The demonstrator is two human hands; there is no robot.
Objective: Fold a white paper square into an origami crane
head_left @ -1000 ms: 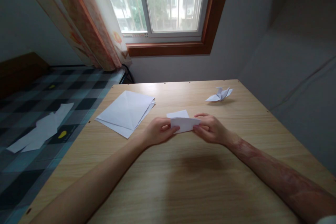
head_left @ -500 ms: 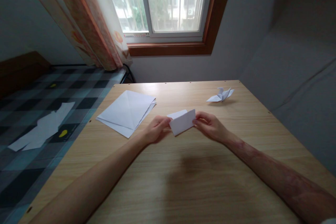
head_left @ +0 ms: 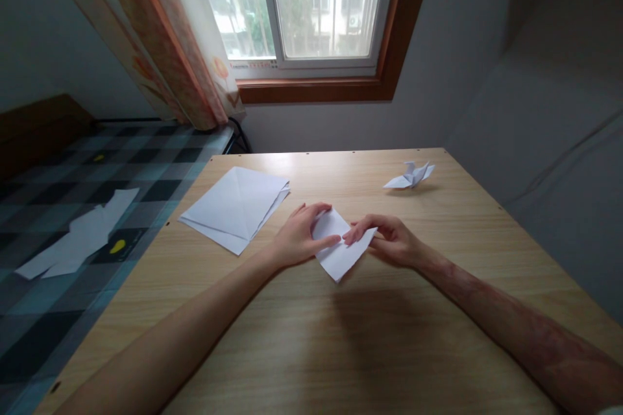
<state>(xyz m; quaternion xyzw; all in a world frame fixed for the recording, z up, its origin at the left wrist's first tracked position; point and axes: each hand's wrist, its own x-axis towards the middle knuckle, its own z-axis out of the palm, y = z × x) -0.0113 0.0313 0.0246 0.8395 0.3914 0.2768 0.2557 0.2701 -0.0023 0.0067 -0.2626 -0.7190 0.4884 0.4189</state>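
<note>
Between my two hands is a small folded sheet of white paper (head_left: 338, 264), held above the wooden table and turned with a corner toward me. My left hand (head_left: 302, 233) grips its left side, thumb across the front face and fingers along the upper edge. On the right side, my right hand (head_left: 387, 237) pinches the paper, with fingers on the face near its middle and others behind. The back of the paper is hidden. Farther off to the right stands a white origami crane (head_left: 409, 176), apart from both hands.
A stack of square white paper sheets (head_left: 233, 204) lies on the table (head_left: 272, 350) at left. White paper strips (head_left: 82, 237) rest on the checked bed (head_left: 43, 337) beside it. Behind are a window (head_left: 321, 6) and a curtain (head_left: 170, 45); a wall (head_left: 549, 142) borders the right.
The folded paper has turned and opened to a broader, diamond-like face. My left thumb has moved across its front, and my right fingers have shifted inward onto its face.
</note>
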